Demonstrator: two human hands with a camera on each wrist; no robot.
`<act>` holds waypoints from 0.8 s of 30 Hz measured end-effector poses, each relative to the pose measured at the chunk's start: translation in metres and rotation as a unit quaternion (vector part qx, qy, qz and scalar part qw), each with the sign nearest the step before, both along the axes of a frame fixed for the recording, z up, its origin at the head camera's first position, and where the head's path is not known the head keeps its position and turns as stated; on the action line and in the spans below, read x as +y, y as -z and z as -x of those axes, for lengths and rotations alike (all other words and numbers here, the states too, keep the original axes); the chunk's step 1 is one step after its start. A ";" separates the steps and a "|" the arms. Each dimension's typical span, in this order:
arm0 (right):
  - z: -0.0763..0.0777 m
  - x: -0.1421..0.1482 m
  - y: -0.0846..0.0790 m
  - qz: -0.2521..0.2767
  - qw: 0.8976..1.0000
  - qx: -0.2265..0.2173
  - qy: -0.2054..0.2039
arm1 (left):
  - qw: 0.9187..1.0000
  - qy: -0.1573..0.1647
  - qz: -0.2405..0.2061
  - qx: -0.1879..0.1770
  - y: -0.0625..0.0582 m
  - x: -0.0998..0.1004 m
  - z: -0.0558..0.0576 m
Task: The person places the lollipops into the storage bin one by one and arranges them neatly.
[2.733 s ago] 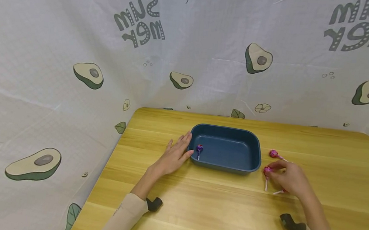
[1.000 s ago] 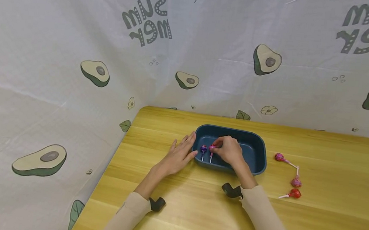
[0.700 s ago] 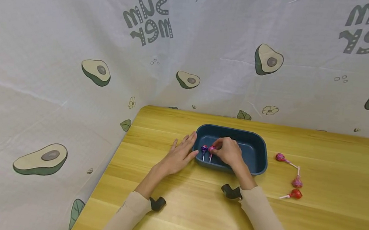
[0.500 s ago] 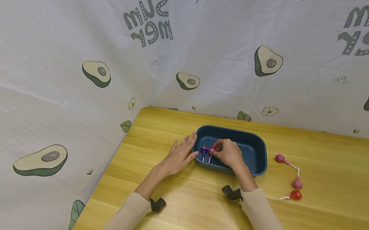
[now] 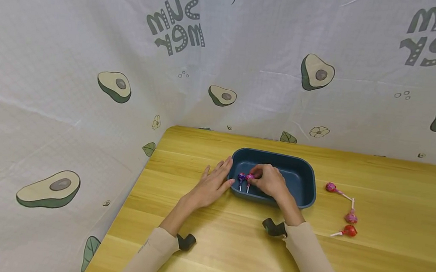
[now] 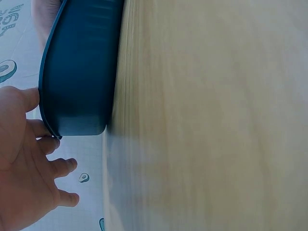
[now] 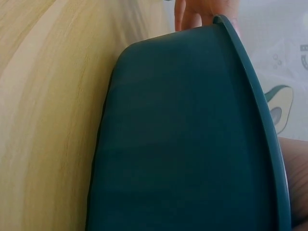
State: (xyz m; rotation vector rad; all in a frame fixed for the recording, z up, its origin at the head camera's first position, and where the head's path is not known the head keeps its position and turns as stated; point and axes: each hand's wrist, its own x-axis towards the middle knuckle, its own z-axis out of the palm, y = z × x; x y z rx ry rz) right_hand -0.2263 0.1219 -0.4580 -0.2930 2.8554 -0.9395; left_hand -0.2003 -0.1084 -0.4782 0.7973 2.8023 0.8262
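A dark blue rectangular tray point(image 5: 296, 185) stands on the wooden table, its outer wall also filling much of the right wrist view. My left hand point(image 5: 210, 184) rests at the tray's left end with fingers spread and straight; in the left wrist view its thumb and fingertips touch the rim. Reaching inside the tray, my right hand point(image 5: 270, 180) pinches the head of a pink lollipop point(image 5: 249, 177) between thumb and fingers. Just left of that one lies a purple lollipop point(image 5: 241, 177). Both white sticks point toward me, side by side. The tray's wall hides the right fingertips in the right wrist view.
Right of the tray, three lollipops lie on the table point(image 5: 400, 206): a dark pink one point(image 5: 331, 187), a pink one point(image 5: 351, 217) and a red one point(image 5: 350, 230). A white avocado-print cloth point(image 5: 260, 105) hangs behind and on the left.
My right hand has carried the pink lollipop from the table into the tray, beside the purple one, then shifted it slightly left. My left hand has stayed at the tray's end.
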 end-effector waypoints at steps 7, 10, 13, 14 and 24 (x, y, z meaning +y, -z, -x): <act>0.000 0.000 0.001 -0.004 1.000 0.000 0.001 | 1.000 0.001 0.000 0.002 0.001 0.001 0.000; 0.000 0.001 0.001 -0.003 1.000 0.000 0.001 | 1.000 0.001 0.001 0.001 0.001 0.001 -0.001; 0.000 0.001 0.001 -0.002 1.000 -0.002 0.001 | 1.000 0.001 0.001 0.001 0.000 0.001 -0.001; 0.000 0.001 0.001 -0.001 1.000 -0.003 0.000 | 1.000 0.001 0.001 0.001 0.000 0.000 -0.001; -0.001 0.004 0.000 0.001 1.000 -0.007 0.008 | 1.000 -0.003 0.004 -0.005 -0.001 0.000 -0.001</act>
